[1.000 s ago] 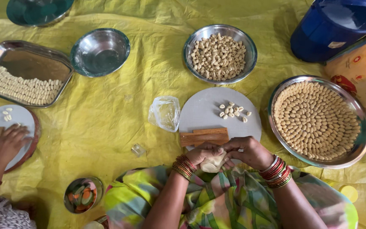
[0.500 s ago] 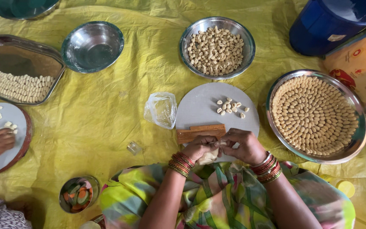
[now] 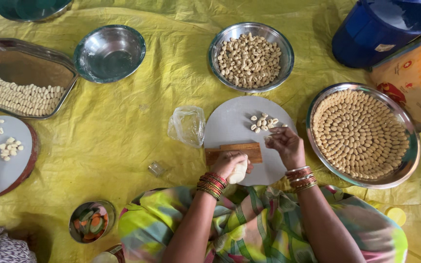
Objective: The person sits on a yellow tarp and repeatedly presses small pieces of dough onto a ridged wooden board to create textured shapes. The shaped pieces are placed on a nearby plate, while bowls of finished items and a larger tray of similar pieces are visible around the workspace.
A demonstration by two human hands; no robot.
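Floor covered by crinkled yellow sheet. Round grey board carries ribbed wooden comb. Left hand grip closed on dough lump; right hand pinches small dough piece above board.

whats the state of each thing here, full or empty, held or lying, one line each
left hand: closed round a pale dough lump
right hand: pinching a small dough piece
ridged wooden comb board: flat on the round grey board
round steel tray: packed with shaped pieces in rings
steel bowl: empty
clear plastic bag: crumpled, lying
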